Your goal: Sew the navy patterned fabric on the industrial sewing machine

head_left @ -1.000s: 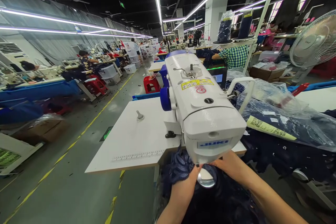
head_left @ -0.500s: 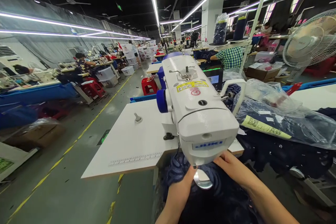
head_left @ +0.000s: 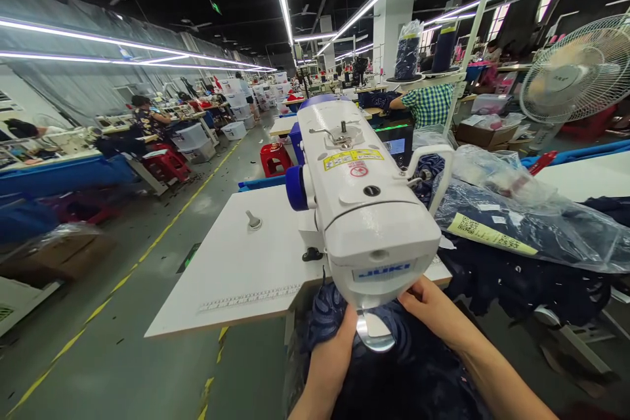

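Note:
A white sewing machine (head_left: 378, 223) stands in front of me, its head hiding the needle area. Dark navy patterned fabric (head_left: 403, 367) drapes around the shiny metal end of the machine's bed (head_left: 377, 331) and hangs below it. My left hand (head_left: 335, 348) is closed on the fabric just left of the bed end, with the fingers tucked out of sight. On the right side, my right hand (head_left: 428, 305) grips the fabric under the machine head, its fingertips partly hidden.
The white table (head_left: 236, 262) with a printed ruler spreads to the left. At right lie a plastic-wrapped navy bundle (head_left: 531, 223) and more dark cloth. A large fan (head_left: 566, 72) stands behind them. Two thread cones (head_left: 407, 56) rise above; a red stool (head_left: 275, 159) is beyond the table.
The view has shifted slightly, so the machine and table sit a little further left. Both hands stay at the fabric; the left thumb now lies slightly lower beside the bed end.

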`<state>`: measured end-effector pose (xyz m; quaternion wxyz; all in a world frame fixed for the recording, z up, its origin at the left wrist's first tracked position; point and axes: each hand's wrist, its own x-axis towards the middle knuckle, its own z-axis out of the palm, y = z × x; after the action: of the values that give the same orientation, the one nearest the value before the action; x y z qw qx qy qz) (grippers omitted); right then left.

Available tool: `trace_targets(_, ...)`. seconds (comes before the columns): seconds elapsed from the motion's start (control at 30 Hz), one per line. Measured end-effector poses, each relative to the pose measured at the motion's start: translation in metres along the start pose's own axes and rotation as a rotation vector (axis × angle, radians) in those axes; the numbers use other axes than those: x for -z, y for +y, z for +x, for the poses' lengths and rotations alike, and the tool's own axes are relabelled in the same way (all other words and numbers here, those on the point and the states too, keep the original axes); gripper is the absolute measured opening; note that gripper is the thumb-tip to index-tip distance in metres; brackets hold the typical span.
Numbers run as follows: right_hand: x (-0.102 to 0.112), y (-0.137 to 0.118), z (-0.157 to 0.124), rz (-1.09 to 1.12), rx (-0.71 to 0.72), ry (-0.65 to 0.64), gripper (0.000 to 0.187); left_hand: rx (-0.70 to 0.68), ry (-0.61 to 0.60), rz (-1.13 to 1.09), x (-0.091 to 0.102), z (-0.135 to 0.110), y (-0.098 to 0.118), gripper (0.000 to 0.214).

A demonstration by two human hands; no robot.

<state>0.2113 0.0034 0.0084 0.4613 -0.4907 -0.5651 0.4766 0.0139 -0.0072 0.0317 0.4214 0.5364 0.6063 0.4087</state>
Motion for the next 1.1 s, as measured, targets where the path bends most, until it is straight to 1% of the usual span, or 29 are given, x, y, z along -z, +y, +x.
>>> trace_targets(0.1,0.0,0.001,0.0,-0.021,-0.007,-0.004,0.007,0.008,0.0,0.029,0.001,0.001,0.001,0.04)
trace_targets(0.2,0.001,0.001,0.001,-0.036,-0.013,0.001,0.008,-0.021,0.021,0.061,0.0,0.002,0.0,0.037)
trace_targets(0.3,0.001,0.002,0.001,-0.029,-0.015,0.011,0.008,-0.035,0.031,0.043,0.0,0.003,-0.001,0.035)
trace_targets(0.47,0.002,0.005,0.0,-0.042,-0.007,0.005,0.006,-0.007,0.051,0.023,0.001,0.002,0.002,0.03)
trace_targets(0.6,0.002,0.004,-0.001,-0.054,-0.005,0.004,0.009,0.016,0.03,0.009,0.002,0.003,0.006,0.025)
trace_targets(0.83,0.002,0.001,-0.001,-0.08,0.006,0.046,0.017,-0.036,0.02,0.074,0.001,0.003,0.011,0.022)
trace_targets(0.97,0.003,0.002,0.0,-0.076,-0.005,0.034,0.015,-0.061,0.014,0.154,0.003,0.003,0.014,0.023)
trace_targets(1.1,0.003,0.005,0.0,-0.05,-0.026,0.02,0.01,-0.075,0.027,0.148,0.004,0.003,0.016,0.021)
